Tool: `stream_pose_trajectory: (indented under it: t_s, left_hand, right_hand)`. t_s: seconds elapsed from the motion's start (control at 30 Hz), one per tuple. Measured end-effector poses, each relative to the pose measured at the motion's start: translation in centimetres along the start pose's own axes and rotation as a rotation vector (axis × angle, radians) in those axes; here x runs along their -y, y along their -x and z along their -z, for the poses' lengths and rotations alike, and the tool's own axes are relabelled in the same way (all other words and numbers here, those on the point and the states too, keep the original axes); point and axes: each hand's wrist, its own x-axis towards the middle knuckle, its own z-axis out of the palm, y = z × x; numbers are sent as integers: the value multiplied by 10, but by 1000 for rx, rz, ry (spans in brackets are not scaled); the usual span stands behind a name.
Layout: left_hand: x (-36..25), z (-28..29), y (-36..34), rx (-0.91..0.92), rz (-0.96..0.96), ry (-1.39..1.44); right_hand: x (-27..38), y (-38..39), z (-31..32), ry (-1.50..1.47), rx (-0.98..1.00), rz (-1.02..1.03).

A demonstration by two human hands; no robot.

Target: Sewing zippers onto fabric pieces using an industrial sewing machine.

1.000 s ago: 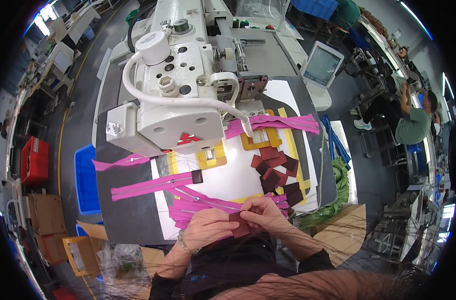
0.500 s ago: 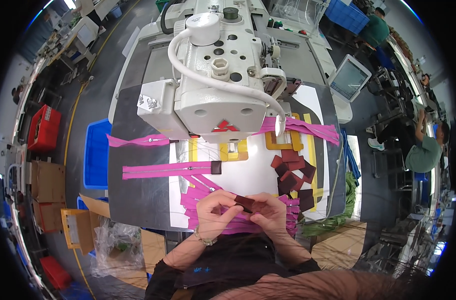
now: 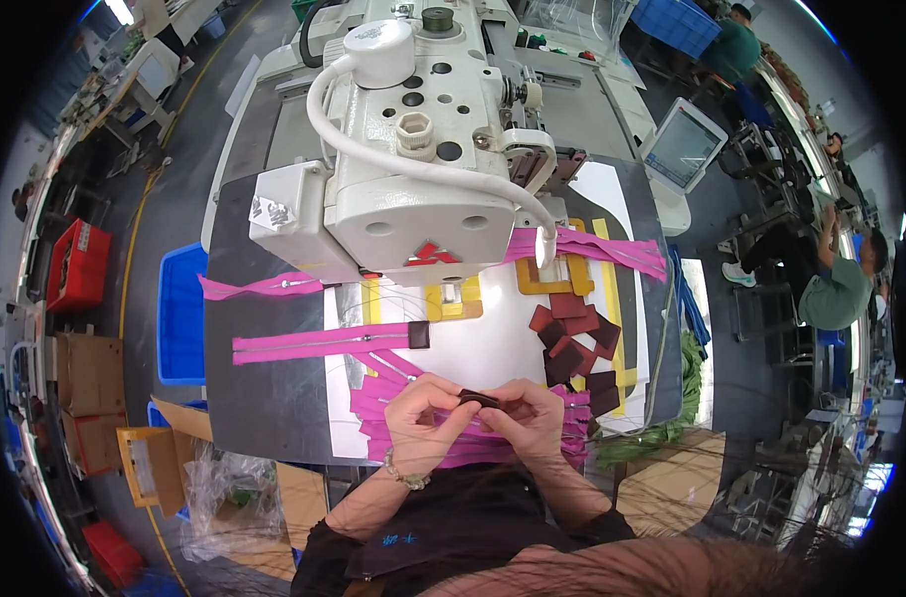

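My left hand (image 3: pixel 420 426) and my right hand (image 3: pixel 529 423) pinch a small dark maroon patch (image 3: pixel 479 399) between thumbs and fingers at the near table edge. The patch looks folded; its material is hard to tell. Beneath my hands is a heap of pink zippers (image 3: pixel 373 418). To the left, a single pink zipper (image 3: pixel 314 344) lies flat with a dark patch (image 3: pixel 418 335) at its right end. Several loose maroon patches (image 3: pixel 575 326) are scattered on the right. Another pink zipper (image 3: pixel 612 251) runs out from beneath the sewing machine head.
The large white sewing machine (image 3: pixel 423 199) stands over the dark tabletop (image 3: pixel 264 408). Yellow frames (image 3: pixel 557 284) lie beside the patches. A blue bin (image 3: pixel 180 313) is at the left edge, a screen (image 3: pixel 684 144) at the right. Another person (image 3: pixel 841 284) sits far right.
The patch has been turned or folded between my fingers and shows a narrower, darker edge. My right hand has closed in slightly. The whole view has shifted a little.
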Motion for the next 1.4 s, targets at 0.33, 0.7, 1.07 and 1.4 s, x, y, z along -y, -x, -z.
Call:
stream_pose_trajectory:
  t_s: [0.33, 0.7, 1.07, 1.4]
  left_hand:
    - [-1, -1, -9, 0, -33, -51]
    - [-7, 2, -18, 49, 33, -21]
    - [-20, 17, -34, 348, 236, -245]
    - [-28, 12, -33, 353, 141, -397]
  right_hand:
    - [2, -5, -3, 39, -43, 41]
    - [0, -7, -3, -63, -23, 24]
    - [1, -7, -7, -30, -63, 89]
    - [1, -8, -9, -32, -74, 74]
